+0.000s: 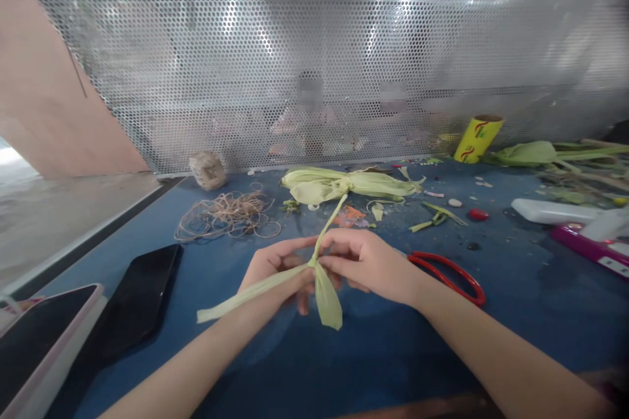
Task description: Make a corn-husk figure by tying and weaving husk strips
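Observation:
Both my hands meet over the blue table around a pale green corn husk strip [328, 298] that looks tied or knotted where the fingers come together. One end hangs toward me, another lies across my left wrist, and a twisted part points away. My left hand [275, 265] is closed on the husk from the left, some fingers hidden behind it. My right hand [366, 258] pinches it near the knot with thumb and forefinger. Just beyond lies a bundle of corn husks [319, 184], gathered at its middle. Red-handled scissors [449, 275] rest beside my right wrist, blades hidden.
Left on the blue table [211, 366] are a tangle of twine [221, 216], a stone-like lump [207, 170] and two phones, one black phone [142, 294]. Right are a yellow roll [477, 139], a white-and-purple glue gun [590, 229] and husk scraps [437, 217]. A perforated metal screen [295, 45] stands behind.

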`<move>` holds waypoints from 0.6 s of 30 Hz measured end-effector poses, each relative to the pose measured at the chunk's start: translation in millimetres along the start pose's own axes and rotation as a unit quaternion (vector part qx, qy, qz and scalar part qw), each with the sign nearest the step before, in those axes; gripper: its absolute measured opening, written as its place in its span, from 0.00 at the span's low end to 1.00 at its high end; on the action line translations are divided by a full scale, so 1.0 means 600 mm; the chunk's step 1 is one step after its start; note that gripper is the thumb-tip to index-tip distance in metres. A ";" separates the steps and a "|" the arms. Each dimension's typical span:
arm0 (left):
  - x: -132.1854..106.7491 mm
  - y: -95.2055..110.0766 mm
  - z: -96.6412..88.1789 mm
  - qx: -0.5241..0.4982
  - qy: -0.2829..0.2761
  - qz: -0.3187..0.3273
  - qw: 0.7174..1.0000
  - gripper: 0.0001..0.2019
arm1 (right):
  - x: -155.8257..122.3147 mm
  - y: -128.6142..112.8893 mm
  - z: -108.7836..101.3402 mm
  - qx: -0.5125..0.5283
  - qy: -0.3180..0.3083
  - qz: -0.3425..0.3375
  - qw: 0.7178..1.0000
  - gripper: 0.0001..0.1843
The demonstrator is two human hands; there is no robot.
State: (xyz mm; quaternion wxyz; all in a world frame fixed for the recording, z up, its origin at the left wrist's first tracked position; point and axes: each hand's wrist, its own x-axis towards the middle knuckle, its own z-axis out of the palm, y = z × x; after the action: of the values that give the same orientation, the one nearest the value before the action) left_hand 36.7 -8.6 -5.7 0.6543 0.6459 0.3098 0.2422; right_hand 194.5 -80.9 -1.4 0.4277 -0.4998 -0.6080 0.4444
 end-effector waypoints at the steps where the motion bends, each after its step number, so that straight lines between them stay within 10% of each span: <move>1: 0.000 -0.002 0.002 -0.021 0.013 0.010 1.000 0.26 | 0.001 0.003 0.000 0.007 0.000 0.008 1.000 0.03; 7: 0.001 -0.005 0.007 -0.057 0.090 0.004 0.994 0.21 | 0.003 0.012 0.004 -0.056 0.097 -0.009 0.994 0.03; 18: 0.022 -0.021 0.005 0.000 0.039 0.025 0.999 0.24 | 0.007 0.022 0.009 -0.061 0.053 0.013 0.997 0.04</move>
State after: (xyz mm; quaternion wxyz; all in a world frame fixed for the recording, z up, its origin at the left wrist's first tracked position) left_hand 47.3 -1.9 -19.3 0.6355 0.6432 0.3188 0.2842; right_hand 191.4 -76.1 -15.0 0.4220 -0.5558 -0.6039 0.3850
